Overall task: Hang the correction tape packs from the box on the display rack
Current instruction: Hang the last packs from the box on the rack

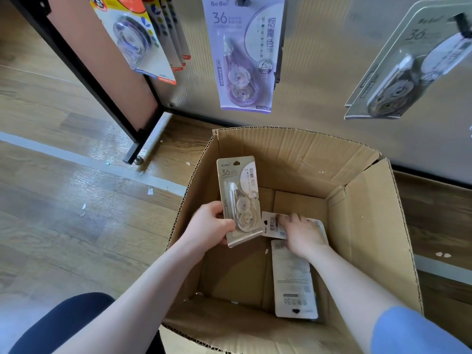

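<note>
Rack (319, 72) stands far, across the top of the view, with purple pack (244, 54) hanging mid-panel, grey packs (408, 72) hanging far right and other carded goods (143, 39) far left. Box (293, 159) sits open on the wood floor (63, 175), near and right of centre, just in front of the rack foot.

Step in hand, as I judge it: picking stock out of the box, hanging not yet started for these packs. Next move likely calls for lifting both packs clear of the box walls, then lining up the hang hole at a card's top with a free hook; hooks themselves are barely visible here.

Beige pack (238, 200) is upright, face to camera, over the box's left side. Left hand (209, 223) is the grip on it: fingers and thumb curled round the lower left edge of the card, pack sticking up and far from the hand.

Right hand (300, 232) is down inside the box, spread on flat pack (274, 224); fingers bent over it, but whether they have closed on it I cannot tell. Pack pokes out left of that hand, just beside the beige pack's bottom corner.

Back-up pack (293, 279) lies face down on the box bottom, near side, under the right wrist, untouched.
</note>
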The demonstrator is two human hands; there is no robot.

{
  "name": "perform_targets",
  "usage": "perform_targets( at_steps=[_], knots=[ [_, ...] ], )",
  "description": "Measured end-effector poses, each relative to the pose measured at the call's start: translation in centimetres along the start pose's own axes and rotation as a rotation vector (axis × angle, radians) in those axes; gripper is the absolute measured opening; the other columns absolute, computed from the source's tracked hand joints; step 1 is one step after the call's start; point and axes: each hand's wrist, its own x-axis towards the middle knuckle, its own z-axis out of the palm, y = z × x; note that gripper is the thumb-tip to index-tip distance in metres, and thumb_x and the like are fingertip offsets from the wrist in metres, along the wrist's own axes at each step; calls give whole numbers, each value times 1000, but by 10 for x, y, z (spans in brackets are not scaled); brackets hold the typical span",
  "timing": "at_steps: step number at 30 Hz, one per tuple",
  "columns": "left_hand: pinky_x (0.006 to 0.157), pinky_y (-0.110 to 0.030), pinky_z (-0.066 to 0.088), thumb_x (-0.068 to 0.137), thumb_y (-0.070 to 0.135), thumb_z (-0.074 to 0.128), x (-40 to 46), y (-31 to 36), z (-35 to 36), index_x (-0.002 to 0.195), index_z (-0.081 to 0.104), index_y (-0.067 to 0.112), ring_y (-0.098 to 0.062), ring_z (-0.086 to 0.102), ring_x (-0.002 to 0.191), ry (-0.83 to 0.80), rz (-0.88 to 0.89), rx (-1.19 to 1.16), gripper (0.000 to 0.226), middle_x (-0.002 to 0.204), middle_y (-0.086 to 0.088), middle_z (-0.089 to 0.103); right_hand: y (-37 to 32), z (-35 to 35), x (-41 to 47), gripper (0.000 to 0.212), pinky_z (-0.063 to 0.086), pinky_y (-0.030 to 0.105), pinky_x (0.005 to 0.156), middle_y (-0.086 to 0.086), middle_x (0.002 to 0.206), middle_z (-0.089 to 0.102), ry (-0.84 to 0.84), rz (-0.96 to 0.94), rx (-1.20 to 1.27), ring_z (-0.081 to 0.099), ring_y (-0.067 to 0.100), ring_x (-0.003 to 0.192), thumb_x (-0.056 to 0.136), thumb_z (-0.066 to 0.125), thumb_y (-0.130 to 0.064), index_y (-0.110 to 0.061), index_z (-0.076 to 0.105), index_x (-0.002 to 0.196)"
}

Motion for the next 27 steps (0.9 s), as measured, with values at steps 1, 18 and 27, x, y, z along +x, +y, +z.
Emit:
perform_targets(
  at_steps=[1,18,27],
  knots=[
    [66,-31,60,87,3,58,0,0,0,112,59,13,-16,70,85,3,-1,1,27,104,-2,68,0,-1,-1,62,42,35,93,9,131,46,24,-3,0,46,27,118,91,55,-19,-23,27,146],
    [76,-38,58,83,2,59,10,3,6,91,63,22,-16,68,84,67,-13,-78,22,91,2,72,25,-50,9,24,40,25,61,-5,67,54,100,265,625,57,21,72,89,58,-30,-24,52,66],
    [69,-22,55,89,7,60,5,18,9,99,62,27,-10,67,93,37,97,-180,22,99,7,70,40,-98,-16,6,47,36,70,11,92,70,280,330,1028,65,25,84,82,68,-15,-11,63,82]
  ],
)
